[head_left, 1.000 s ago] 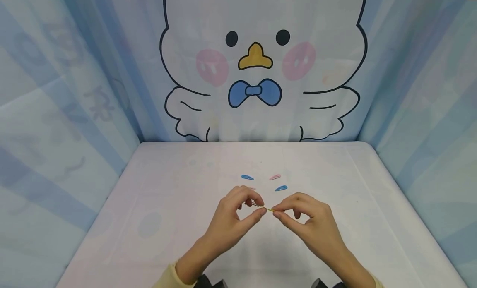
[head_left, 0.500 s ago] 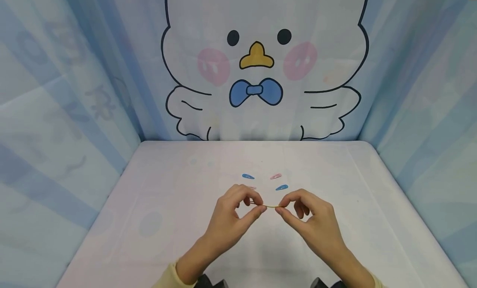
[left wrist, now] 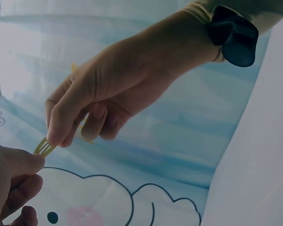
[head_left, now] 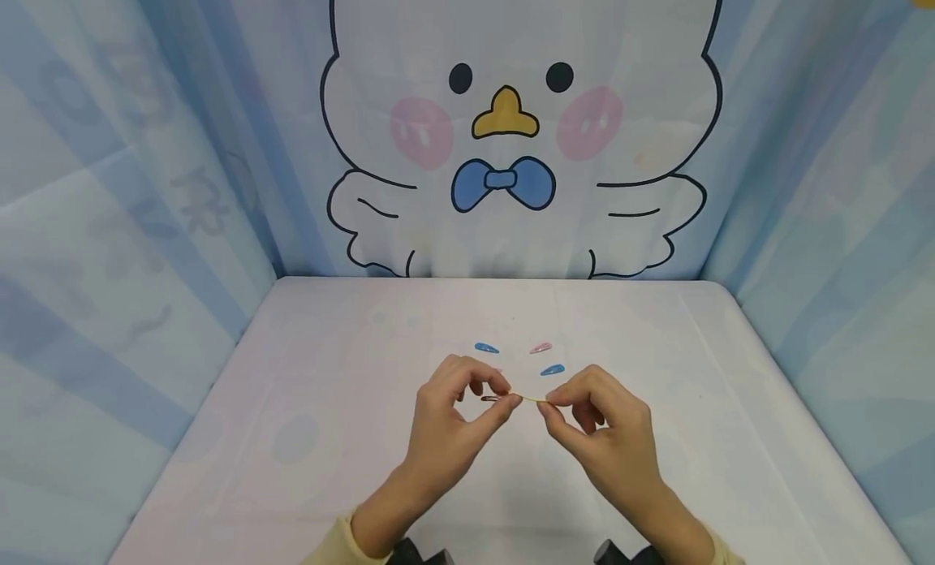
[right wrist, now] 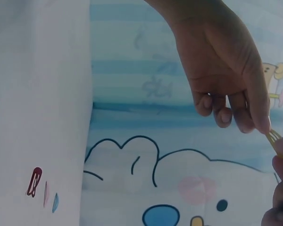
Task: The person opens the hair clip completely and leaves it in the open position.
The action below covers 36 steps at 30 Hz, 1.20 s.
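Between the fingertips of my two hands stretches a yellow snap hair clip (head_left: 532,399). My left hand (head_left: 449,423) pinches one end between thumb and index finger; my right hand (head_left: 609,431) pinches the other end the same way. Both wrist views show the slotted clip bridging the hands, its ends covered by fingertips. A dark red hair clip (right wrist: 34,182) lies on the table, seen partly behind my left fingers in the head view.
Farther back on the white table (head_left: 351,329) lie two blue hair clips (head_left: 486,347) and a pink hair clip (head_left: 540,347). Another pink one is almost hidden behind my left hand. A curtain with a cartoon duck (head_left: 504,118) hangs behind the table.
The right fingertips have shifted away from the left ones, so more of the yellow hair clip shows between them. Both hands have risen slightly in view, uncovering more of the dark red clip.
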Each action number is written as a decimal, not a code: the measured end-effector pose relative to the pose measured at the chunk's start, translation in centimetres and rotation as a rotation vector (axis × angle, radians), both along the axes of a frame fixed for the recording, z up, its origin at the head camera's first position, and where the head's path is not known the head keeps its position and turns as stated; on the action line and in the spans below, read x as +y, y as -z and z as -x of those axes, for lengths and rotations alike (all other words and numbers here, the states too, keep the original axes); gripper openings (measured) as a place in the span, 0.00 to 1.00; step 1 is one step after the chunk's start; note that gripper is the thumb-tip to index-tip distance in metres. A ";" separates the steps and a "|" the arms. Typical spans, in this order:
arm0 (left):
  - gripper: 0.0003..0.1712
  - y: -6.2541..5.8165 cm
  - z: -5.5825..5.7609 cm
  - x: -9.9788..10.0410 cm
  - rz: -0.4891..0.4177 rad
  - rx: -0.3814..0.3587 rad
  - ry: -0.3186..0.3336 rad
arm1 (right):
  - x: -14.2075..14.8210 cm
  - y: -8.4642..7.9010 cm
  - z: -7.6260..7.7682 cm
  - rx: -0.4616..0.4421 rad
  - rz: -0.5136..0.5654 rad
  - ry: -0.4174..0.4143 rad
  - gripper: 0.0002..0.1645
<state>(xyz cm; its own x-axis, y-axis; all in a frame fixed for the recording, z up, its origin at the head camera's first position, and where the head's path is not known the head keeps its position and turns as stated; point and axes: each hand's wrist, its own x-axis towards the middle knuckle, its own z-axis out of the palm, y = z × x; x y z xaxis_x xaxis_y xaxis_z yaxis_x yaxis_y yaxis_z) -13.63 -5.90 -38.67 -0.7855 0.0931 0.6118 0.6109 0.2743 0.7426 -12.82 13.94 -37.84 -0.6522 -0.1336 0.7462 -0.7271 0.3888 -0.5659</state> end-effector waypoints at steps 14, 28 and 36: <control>0.08 0.1 0.1 -0.1 -0.105 0.025 -0.021 | -0.8 0.6 0.7 0.198 0.070 -0.042 0.17; 0.07 0.2 -0.1 0.4 -0.132 0.015 -0.010 | -1.3 0.8 0.8 0.240 0.106 0.044 0.19; 0.06 0.4 -0.2 0.3 -0.106 -0.004 -0.011 | -1.1 0.8 0.8 0.199 0.076 0.063 0.17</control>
